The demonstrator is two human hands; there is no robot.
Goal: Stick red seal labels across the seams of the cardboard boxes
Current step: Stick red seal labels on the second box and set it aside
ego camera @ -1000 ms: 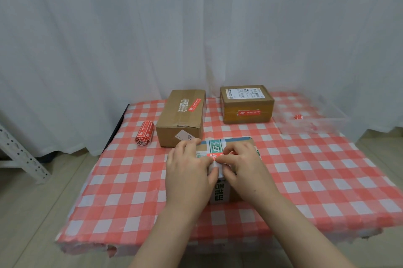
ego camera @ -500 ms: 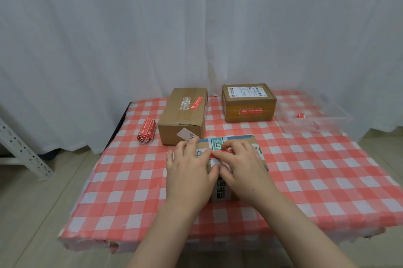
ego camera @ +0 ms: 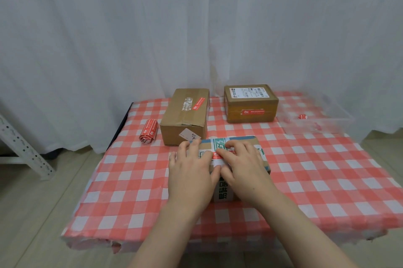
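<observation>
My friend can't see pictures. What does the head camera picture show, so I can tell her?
The left hand and right hand press a red seal label onto the nearest cardboard box on a checked table. Behind stand a back-left box and a back-right box, each bearing a red label, beside a roll of labels.

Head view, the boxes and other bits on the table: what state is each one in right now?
Near box, closed, under both hands.
Red seal label, lying on its top, pressed by fingers.
Left hand, flat on box.
Right hand, fingers on label.
Left far box, closed, labelled.
Right far box, closed, labelled.
Label roll, rolled, lying sideways.
Clear tray, open.
</observation>
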